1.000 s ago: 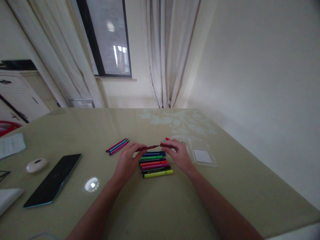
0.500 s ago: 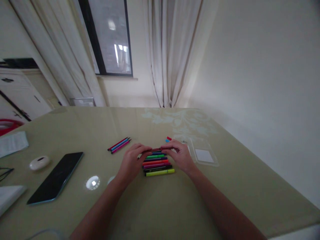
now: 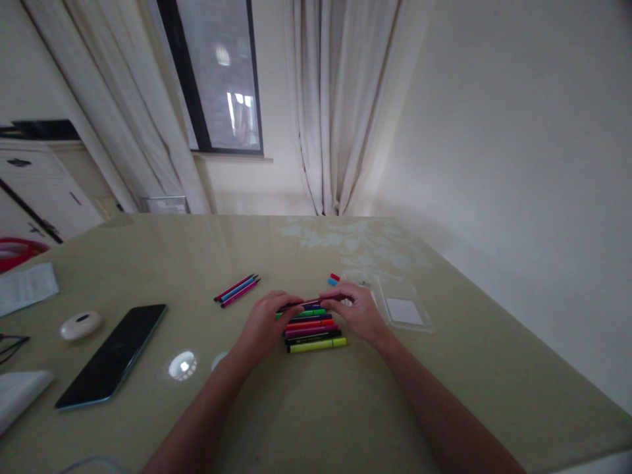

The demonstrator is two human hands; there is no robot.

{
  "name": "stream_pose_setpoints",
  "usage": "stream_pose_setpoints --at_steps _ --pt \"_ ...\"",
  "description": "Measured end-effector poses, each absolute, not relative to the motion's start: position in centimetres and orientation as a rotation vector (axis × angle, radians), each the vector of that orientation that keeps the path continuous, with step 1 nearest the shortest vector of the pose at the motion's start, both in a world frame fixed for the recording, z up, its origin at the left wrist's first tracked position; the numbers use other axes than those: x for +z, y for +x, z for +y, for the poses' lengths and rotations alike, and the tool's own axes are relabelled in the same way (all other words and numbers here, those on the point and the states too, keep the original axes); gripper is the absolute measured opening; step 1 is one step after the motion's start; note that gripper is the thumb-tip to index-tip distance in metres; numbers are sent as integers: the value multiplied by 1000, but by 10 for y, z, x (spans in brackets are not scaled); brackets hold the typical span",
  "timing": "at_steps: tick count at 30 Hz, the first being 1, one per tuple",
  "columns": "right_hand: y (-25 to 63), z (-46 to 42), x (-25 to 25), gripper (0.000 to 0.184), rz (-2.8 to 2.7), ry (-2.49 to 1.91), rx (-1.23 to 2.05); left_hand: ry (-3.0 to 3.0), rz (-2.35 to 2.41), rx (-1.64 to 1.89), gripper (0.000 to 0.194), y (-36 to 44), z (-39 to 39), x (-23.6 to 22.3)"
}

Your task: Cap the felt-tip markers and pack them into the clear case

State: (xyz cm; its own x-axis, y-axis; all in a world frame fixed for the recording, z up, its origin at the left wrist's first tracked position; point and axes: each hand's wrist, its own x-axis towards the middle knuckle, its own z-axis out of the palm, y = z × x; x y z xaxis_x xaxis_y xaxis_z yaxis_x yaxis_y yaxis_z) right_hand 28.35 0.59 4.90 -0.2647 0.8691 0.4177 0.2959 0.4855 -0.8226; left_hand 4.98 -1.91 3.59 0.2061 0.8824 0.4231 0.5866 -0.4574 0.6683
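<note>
Over a counter (image 3: 306, 408), left hand (image 3: 263, 324) and right hand (image 3: 359, 312) pinch a dark red marker (image 3: 312, 302) at opposite ends, apparently to hold it straight, above a row of markers (image 3: 312, 330).

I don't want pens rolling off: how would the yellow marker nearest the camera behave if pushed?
The yellow marker looks slim and rounded, so it would probably roll if pushed toward the camera. It also appears straight and plastic, hence likely stiff and light. Pushed away, it would probably meet the black marker beside it.
</note>
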Motion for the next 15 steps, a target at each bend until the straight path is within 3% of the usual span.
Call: stream_pose_setpoints --at_steps 4,8,11,15 --pt "284 7 44 8 -1913 -1020 741 2077 1766 1112 31 24 -10 35" --pt "282 5 40 6 -2112 -998 683 2061 2392 689 33 -5 -11 35" --pt "281 6 37 6 -2185 -976 653 2026 2547 420 33 -13 -15 37" --pt "291 18 32 18 -2067 -1159 444 1976 2574 323 29 -10 -17 40"
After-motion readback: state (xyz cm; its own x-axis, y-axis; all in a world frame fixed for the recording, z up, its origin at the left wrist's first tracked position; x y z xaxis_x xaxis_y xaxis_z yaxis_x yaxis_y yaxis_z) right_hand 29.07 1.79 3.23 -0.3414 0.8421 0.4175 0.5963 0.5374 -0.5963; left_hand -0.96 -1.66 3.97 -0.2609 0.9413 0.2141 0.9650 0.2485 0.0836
